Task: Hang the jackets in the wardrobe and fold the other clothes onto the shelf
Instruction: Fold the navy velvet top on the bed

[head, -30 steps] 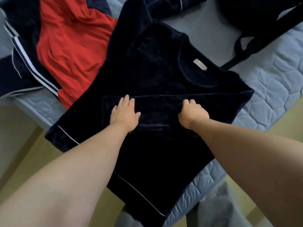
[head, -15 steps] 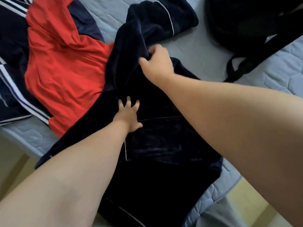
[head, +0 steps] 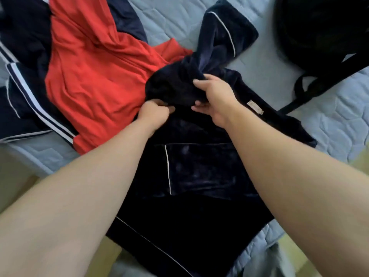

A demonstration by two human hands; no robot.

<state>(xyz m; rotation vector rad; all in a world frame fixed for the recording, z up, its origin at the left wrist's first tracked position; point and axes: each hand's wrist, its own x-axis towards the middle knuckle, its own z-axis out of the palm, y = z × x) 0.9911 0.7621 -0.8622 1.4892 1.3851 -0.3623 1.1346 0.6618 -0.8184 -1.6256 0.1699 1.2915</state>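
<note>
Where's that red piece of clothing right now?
In the head view the red garment lies upper left on the mattress, with navy white-striped fabric along its left edge and the dark velvet top against its right side.

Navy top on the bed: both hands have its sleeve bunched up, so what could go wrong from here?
1. The sleeve is wadded between the left hand and right hand; laid down like that, the fold may turn out lumpy.
2. The navy top overhangs the mattress edge, so a tug could slide it toward the floor.
3. The bunch touches the red garment, which may get dragged.
</note>
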